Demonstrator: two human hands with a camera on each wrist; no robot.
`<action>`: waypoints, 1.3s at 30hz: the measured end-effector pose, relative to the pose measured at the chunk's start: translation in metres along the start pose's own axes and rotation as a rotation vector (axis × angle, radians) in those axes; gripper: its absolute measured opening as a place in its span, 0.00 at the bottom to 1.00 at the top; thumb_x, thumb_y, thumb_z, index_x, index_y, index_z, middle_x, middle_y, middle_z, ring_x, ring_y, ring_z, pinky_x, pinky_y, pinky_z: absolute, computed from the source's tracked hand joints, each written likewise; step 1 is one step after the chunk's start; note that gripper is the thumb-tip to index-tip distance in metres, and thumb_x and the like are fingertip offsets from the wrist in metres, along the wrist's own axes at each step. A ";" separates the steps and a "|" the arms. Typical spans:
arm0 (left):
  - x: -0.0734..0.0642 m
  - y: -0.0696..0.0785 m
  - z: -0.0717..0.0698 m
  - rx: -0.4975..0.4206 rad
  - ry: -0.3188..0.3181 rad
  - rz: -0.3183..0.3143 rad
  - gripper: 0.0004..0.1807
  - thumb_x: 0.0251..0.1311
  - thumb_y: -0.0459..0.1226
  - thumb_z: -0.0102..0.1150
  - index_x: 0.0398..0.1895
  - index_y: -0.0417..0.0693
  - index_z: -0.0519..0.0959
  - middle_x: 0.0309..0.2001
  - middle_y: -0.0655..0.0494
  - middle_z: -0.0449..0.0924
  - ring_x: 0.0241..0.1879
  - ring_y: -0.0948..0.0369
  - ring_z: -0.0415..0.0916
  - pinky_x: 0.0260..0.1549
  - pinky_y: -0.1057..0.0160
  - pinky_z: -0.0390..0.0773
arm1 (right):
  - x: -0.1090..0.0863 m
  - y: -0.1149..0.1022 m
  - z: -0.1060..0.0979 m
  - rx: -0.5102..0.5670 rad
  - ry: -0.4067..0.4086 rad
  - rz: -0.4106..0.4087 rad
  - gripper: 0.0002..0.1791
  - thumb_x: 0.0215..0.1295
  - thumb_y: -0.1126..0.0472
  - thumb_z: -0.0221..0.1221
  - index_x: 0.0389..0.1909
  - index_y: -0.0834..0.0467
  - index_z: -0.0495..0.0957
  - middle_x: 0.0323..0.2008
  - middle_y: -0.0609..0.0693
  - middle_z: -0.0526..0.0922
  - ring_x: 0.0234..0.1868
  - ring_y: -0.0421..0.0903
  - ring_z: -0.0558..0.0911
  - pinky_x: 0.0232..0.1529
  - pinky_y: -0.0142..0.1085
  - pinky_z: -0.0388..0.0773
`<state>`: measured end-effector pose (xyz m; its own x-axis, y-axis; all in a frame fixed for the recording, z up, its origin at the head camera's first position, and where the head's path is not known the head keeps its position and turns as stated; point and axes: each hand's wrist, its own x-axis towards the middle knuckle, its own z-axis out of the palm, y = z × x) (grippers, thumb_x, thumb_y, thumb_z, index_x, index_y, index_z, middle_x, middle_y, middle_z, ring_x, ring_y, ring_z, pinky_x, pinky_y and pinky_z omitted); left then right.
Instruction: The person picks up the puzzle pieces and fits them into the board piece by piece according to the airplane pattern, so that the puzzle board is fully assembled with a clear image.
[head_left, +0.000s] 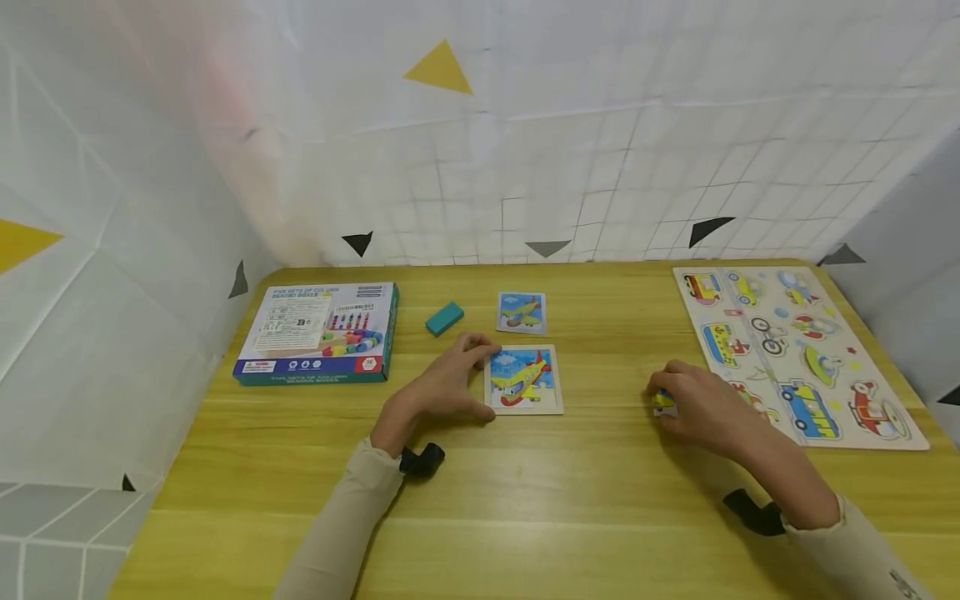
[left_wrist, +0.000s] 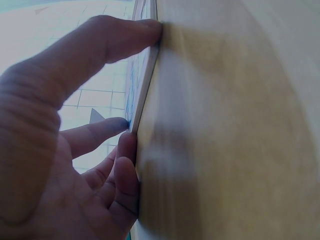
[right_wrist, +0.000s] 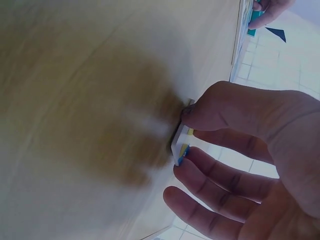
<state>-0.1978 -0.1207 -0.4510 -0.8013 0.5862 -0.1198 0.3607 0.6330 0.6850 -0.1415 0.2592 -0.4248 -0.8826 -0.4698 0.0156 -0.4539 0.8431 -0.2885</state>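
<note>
The square airplane jigsaw puzzle (head_left: 522,380) lies in its pale wooden frame in the middle of the table, a yellow plane on blue sky. My left hand (head_left: 447,382) holds its left side, thumb at the near corner and index finger at the far one. In the left wrist view, the frame's thin edge (left_wrist: 145,90) runs between thumb and index finger. To the right, my right hand (head_left: 701,408) pinches a small yellow and blue puzzle piece (head_left: 663,400) close over the table. Part of the piece (right_wrist: 181,145) shows between thumb and fingers in the right wrist view.
Beyond the frame lies a small airplane picture card (head_left: 521,312), with a teal block (head_left: 445,319) to its left. A bead toy box (head_left: 318,333) sits at the left. On the right, a large vehicle puzzle board (head_left: 795,354) lies just past my right hand.
</note>
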 end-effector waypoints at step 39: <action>0.000 -0.001 0.000 -0.010 -0.001 0.005 0.54 0.44 0.44 0.82 0.76 0.48 0.63 0.69 0.54 0.55 0.58 0.59 0.65 0.63 0.57 0.66 | 0.036 -0.043 0.008 0.000 0.100 -0.170 0.14 0.47 0.67 0.75 0.37 0.59 0.85 0.36 0.50 0.78 0.33 0.45 0.76 0.34 0.42 0.77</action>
<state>-0.1977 -0.1214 -0.4517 -0.7988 0.5902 -0.1168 0.3602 0.6246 0.6930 -0.1529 0.2041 -0.4196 -0.8012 -0.5769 0.1589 -0.5972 0.7539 -0.2739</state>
